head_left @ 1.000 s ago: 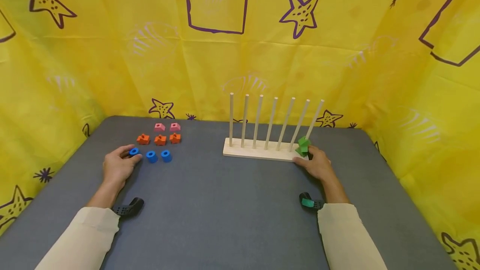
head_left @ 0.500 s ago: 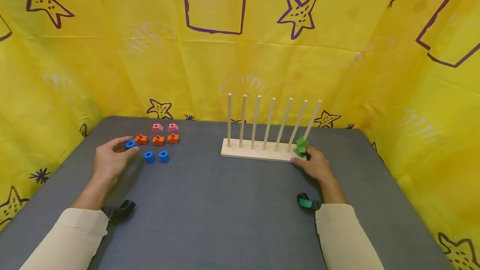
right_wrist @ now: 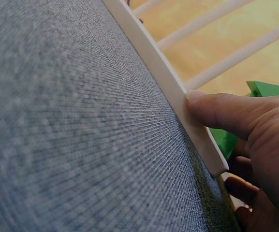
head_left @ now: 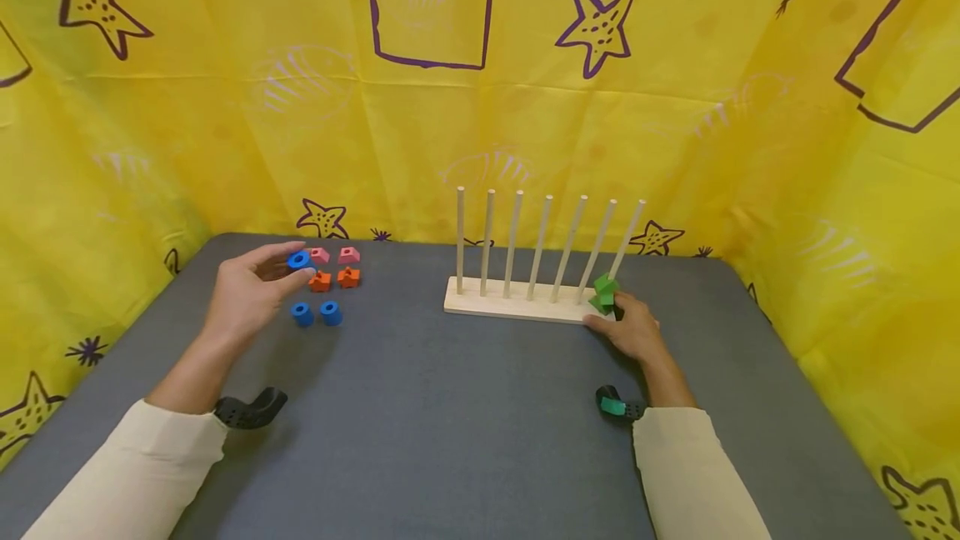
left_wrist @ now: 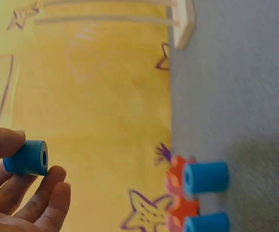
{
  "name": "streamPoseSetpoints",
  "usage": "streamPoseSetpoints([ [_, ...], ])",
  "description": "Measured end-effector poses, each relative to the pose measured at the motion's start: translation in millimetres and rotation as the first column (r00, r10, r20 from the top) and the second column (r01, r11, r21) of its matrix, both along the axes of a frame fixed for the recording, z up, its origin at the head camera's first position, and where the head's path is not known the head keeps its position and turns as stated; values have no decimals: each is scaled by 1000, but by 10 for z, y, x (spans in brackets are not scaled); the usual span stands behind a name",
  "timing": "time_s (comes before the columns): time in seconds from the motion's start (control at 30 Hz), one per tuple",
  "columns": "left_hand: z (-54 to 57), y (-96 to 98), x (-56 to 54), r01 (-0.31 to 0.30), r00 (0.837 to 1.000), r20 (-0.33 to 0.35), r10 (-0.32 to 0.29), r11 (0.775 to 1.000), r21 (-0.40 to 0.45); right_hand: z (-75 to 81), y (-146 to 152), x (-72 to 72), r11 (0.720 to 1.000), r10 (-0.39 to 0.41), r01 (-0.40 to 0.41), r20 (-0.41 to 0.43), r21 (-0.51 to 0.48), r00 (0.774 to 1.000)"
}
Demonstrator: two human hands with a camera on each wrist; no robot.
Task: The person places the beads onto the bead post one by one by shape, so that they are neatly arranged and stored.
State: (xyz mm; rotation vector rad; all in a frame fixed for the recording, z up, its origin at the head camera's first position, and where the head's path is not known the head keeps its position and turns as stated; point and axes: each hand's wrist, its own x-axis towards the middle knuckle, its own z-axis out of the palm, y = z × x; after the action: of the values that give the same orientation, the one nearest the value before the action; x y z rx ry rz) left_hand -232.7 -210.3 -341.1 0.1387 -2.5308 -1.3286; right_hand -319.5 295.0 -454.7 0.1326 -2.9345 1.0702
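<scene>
My left hand point(head_left: 251, 286) pinches a blue cylinder bead point(head_left: 299, 260) between thumb and fingers, raised above the table. In the left wrist view, the hole through this blue bead point(left_wrist: 30, 157) faces right. My right hand point(head_left: 632, 327) grips the right end of a wooden peg stand point(head_left: 517, 302), thumb along the front edge of its base and fingers curled around the end. Green angular pieces point(head_left: 603, 294) sit stacked on the rightmost peg, beside that hand; the other pegs stand bare.
Two more blue beads point(head_left: 331, 312) stand on the grey table point(head_left: 450, 423), left of the stand. Behind them are orange star-like pieces point(head_left: 348, 277) and two pink pieces point(head_left: 349, 255). A yellow patterned cloth point(head_left: 420, 132) hangs behind the table and at its sides.
My left hand has picked the leftmost blue bead up off the table and carried it up and to the right, now covering one orange piece. The right hand stays on the stand.
</scene>
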Motion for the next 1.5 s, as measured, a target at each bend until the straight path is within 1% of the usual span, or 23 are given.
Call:
streamPoseSetpoints([
  [0.17, 140, 166, 25, 70, 997, -32, -70, 998, -4, -6, -3, -1, 1000, 0, 0, 2, -3, 1000],
  [0.3, 237, 293, 18, 112, 993, -47, -112, 994, 3, -5, -9, 5, 1000, -2, 2, 4, -4, 1000],
  [0.5, 372, 499, -50, 176, 980, -98, -175, 984, 4, 15, -12, 9, 1000, 2, -2, -12, -5, 1000],
  [0.63, 473, 657, -95, 210, 973, -99, -208, 978, 8, 17, -4, 9, 1000, 3, -3, -20, -4, 1000],
  [0.83, 589, 854, -172, 278, 951, -141, -274, 961, 3, 16, 2, 2, 1000, -1, 1, -14, 2, 1000],
  [0.93, 621, 938, -210, 301, 943, -158, -293, 953, 29, 18, -1, 1, 1000, 2, -2, -8, 0, 1000],
  [1.03, 651, 1014, -242, 310, 941, -158, -299, 949, 53, 23, -7, 2, 1000, 3, -3, -3, -7, 1000],
  [1.13, 693, 1097, -269, 318, 939, -160, -306, 946, 58, 25, -6, 3, 1000, 2, -2, -3, -9, 1000],
  [1.27, 751, 1235, -324, 371, 918, -183, -352, 925, 79, 25, -4, 5, 1000, 1, -1, -7, -6, 1000],
  [1.37, 795, 1355, -371, 415, 897, -211, -388, 904, 101, 23, -12, 6, 1000, 4, -4, -13, -6, 1000],
  [1.5, 832, 1511, -412, 457, 874, -243, -422, 883, 109, 18, -11, 9, 1000, 8, -9, -17, -6, 1000],
])
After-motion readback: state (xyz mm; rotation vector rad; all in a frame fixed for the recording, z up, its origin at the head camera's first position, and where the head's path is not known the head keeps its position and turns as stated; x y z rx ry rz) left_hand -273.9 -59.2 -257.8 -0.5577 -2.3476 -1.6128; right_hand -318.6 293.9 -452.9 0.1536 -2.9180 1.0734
